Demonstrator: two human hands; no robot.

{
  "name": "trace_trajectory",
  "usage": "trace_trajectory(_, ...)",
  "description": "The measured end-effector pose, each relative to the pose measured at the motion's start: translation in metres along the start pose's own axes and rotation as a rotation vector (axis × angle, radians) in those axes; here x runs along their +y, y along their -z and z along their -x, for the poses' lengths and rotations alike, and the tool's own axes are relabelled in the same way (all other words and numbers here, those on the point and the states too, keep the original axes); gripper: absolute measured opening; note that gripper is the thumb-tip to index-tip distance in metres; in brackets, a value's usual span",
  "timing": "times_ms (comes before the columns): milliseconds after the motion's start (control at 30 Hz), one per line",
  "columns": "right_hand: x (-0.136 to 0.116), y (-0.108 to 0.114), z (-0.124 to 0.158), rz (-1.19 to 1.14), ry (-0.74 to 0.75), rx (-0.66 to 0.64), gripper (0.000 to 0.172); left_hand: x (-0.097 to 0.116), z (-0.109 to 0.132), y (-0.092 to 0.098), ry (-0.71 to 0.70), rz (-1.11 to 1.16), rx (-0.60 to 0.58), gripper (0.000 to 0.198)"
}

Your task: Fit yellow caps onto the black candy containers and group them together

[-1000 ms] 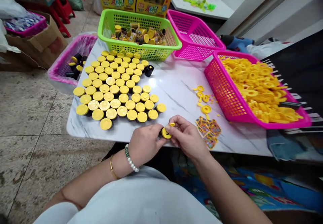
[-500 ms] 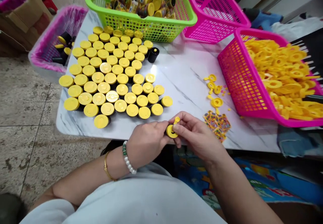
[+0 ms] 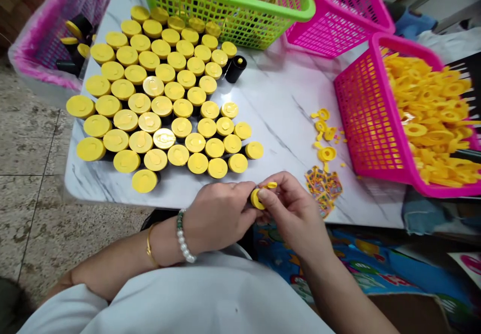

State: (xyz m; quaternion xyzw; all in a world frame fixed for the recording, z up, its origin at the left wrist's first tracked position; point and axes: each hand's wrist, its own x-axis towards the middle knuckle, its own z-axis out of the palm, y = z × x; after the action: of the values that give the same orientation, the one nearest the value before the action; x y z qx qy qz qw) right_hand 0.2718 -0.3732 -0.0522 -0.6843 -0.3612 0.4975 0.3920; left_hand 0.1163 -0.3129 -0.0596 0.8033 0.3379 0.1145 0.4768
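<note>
My left hand (image 3: 225,213) is closed around a small black container, mostly hidden by my fingers at the table's front edge. A yellow ring cap (image 3: 257,199) with a little flip tab sits at the container's end, and my right hand (image 3: 287,208) pinches it there with thumb and fingers. To the left stand many black containers with yellow caps (image 3: 161,106), packed in rough rows. One black container without a yellow cap (image 3: 236,68) stands at their right. Several loose yellow caps (image 3: 326,153) lie right of my hands, near a pile of small printed stickers (image 3: 323,188).
A pink basket (image 3: 361,123) heaped with yellow caps stands at the right. At the back are a green basket (image 3: 225,13) of printed containers and another pink basket (image 3: 330,33). A lined bin (image 3: 30,53) with black containers stands beyond the table's left edge.
The view has shifted, so the table's contents appear larger and lower at left. The cap's tab has tipped over to the right; both hands keep their hold.
</note>
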Motion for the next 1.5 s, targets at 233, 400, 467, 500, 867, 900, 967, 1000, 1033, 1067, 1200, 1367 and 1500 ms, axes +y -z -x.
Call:
trace_trajectory(233,0.006,0.004,-0.003,-0.130,-0.002,-0.134,0.028,0.004,-0.006,0.015,-0.020,0.342,-0.028,0.023)
trace_trajectory(400,0.006,0.002,-0.007,-0.205,0.017,-0.132,0.040,0.000,0.001,0.003,-0.079,0.209,0.025,0.021)
trace_trajectory(467,0.004,-0.001,-0.006,-0.189,0.039,-0.114,0.042,-0.005,0.006,-0.007,-0.110,0.125,0.127,0.025)
trace_trajectory(500,0.003,-0.002,-0.005,-0.172,0.051,-0.093,0.042,-0.007,0.008,-0.013,-0.116,0.085,0.183,0.036)
trace_trajectory(867,0.000,0.034,-0.038,0.130,0.038,-0.364,0.041,-0.015,-0.007,-0.044,-0.144,-0.203,0.478,0.013)
trace_trajectory(900,-0.006,0.036,-0.043,0.163,0.010,-0.450,0.039,-0.016,-0.009,-0.046,-0.137,-0.230,0.484,0.013)
trace_trajectory(967,-0.017,0.036,-0.047,0.219,0.002,-0.540,0.038,-0.016,-0.011,-0.048,-0.107,-0.273,0.473,0.013)
trace_trajectory(1000,-0.021,0.034,-0.046,0.235,0.015,-0.546,0.037,-0.014,-0.010,-0.048,-0.081,-0.288,0.456,0.014)
trace_trajectory(1033,-0.024,0.031,-0.044,0.239,0.025,-0.536,0.038,-0.012,-0.008,-0.047,-0.051,-0.299,0.432,0.014)
trace_trajectory(1067,-0.026,0.028,-0.041,0.230,0.032,-0.512,0.040,-0.009,-0.006,-0.045,-0.019,-0.310,0.403,0.015)
trace_trajectory(1200,-0.020,0.023,-0.033,0.165,-0.014,-0.476,0.044,-0.004,0.000,-0.032,0.059,-0.334,0.287,0.024)
trace_trajectory(1367,-0.010,0.033,-0.020,0.161,0.064,-0.535,0.044,-0.007,0.000,-0.027,-0.011,-0.314,0.270,0.022)
trace_trajectory(1500,-0.011,0.029,-0.012,0.544,0.331,-0.252,0.023,-0.010,0.002,-0.029,-0.012,-0.339,0.302,0.038)
